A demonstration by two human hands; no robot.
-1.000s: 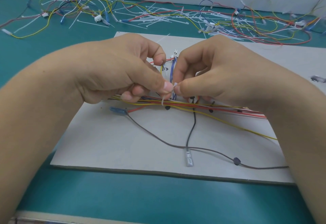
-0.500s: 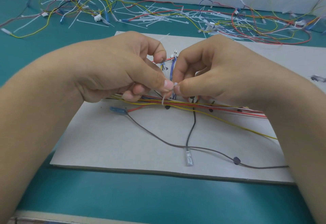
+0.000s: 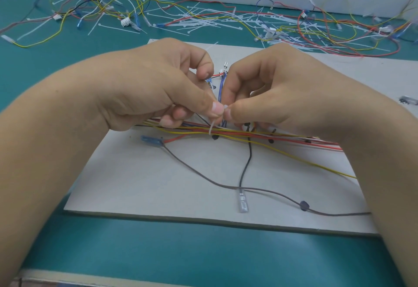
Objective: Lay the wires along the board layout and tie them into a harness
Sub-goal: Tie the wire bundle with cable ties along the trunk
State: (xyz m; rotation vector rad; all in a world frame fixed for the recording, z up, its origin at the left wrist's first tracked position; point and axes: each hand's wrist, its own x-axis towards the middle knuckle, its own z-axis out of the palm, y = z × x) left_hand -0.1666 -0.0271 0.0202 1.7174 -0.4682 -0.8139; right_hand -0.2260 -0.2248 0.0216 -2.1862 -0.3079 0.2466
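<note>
I see both hands meeting over the middle of the grey board (image 3: 172, 187), which lies flat on the teal table (image 3: 203, 257); my left hand (image 3: 153, 87) is curled, thumb and forefinger pinched tight on a white cable tie (image 3: 213, 125), whose loose tail hangs down from the thumb to the wires below; my right hand (image 3: 278, 90) is curled as well, its thumb tip pressed to the small white head of the same tie, right against the left thumbnail; the other fingers of both hands are folded under, and I cannot tell what they touch beneath.

The wire bundle (image 3: 260, 135), red, yellow, white and blue strands, runs across the board under the hands and off toward the right, passing small black pegs; a few blue strands rise from it between the two hands. A black wire (image 3: 245, 164) drops from the bundle toward the near edge and ends in a clear-sleeved terminal (image 3: 242, 203); a grey-brown wire (image 3: 203, 177) leaves a blue terminal (image 3: 150, 139) at the left and crosses it. Along the far side of the table lies a heap of loose wires (image 3: 95, 4) and spare ties (image 3: 203, 20).
</note>
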